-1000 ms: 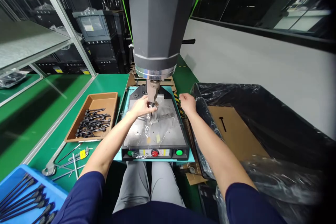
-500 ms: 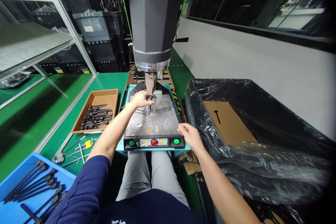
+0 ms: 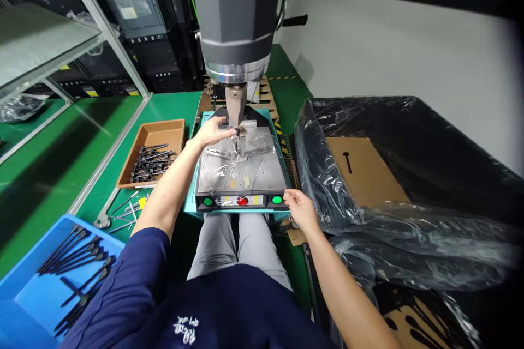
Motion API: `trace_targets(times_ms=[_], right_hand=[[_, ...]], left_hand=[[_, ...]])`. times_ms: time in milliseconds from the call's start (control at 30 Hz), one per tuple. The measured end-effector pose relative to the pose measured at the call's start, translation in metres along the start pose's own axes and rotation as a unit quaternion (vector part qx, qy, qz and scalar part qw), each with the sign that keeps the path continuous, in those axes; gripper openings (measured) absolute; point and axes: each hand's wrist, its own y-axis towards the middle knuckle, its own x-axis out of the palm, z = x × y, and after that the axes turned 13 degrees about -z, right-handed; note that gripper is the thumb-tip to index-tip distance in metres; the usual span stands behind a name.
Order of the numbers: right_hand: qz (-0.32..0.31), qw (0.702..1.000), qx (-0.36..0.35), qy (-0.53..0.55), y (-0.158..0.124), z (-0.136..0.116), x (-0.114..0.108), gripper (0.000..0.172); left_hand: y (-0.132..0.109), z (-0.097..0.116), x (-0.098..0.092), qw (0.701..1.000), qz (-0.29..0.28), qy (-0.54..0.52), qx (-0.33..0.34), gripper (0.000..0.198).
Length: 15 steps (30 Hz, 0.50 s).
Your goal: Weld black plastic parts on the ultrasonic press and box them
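Blk part [image 3: 237, 132], 1 pc: held under press head [image 3: 237, 27], apparently pinched by L hand [image 3: 211, 132]. R hand [image 3: 302, 209], fingers curled together: now lowered to ctrl panel [image 3: 268, 200], beside R grn button [image 3: 277, 199]; button thus put w/in reach, contact unclear. Blk rods [image 3: 152, 164]: kept in brn tray [image 3: 172, 130], L.

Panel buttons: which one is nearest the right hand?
The green button at the right end of the panel, beside the right hand. The red button sits midway, and the other green button is at the left end, farthest from that hand.
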Motion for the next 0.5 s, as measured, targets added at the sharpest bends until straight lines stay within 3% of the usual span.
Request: trace_targets(times_ms=[67, 133, 233, 267, 367, 433, 500], right_hand=[[0.046, 0.998, -0.003, -0.041, -0.002, 0.012, 0.000, 0.046], [0.095, 0.990, -0.017, -0.100, -0.003, 0.026, 0.000, 0.048], [0.108, 0.982, -0.018, -0.155, -0.002, 0.049, 0.005, 0.062], [0.094, 0.982, -0.012, -0.161, -0.002, 0.056, 0.007, 0.068], [0.046, 0.983, 0.000, -0.178, -0.001, 0.069, 0.016, 0.077], [0.031, 0.981, -0.005, -0.191, -0.001, 0.072, 0.019, 0.075], [0.032, 0.980, -0.009, -0.195, 0.000, 0.072, 0.021, 0.073]], left_hand=[[-0.028, -0.001, -0.004, 0.996, 0.081, -0.038, -0.023, 0.063], [-0.073, 0.001, 0.006, 0.978, 0.193, -0.073, -0.046, 0.053], [-0.157, 0.006, 0.055, 0.939, 0.316, -0.104, -0.089, 0.035], [-0.185, 0.006, 0.079, 0.932, 0.326, -0.108, -0.117, 0.031], [-0.248, -0.006, 0.148, 0.931, 0.275, -0.101, -0.220, 0.031], [-0.267, -0.023, 0.181, 0.924, 0.250, -0.097, -0.273, 0.042], [-0.268, -0.042, 0.199, 0.915, 0.232, -0.118, -0.309, 0.058]])
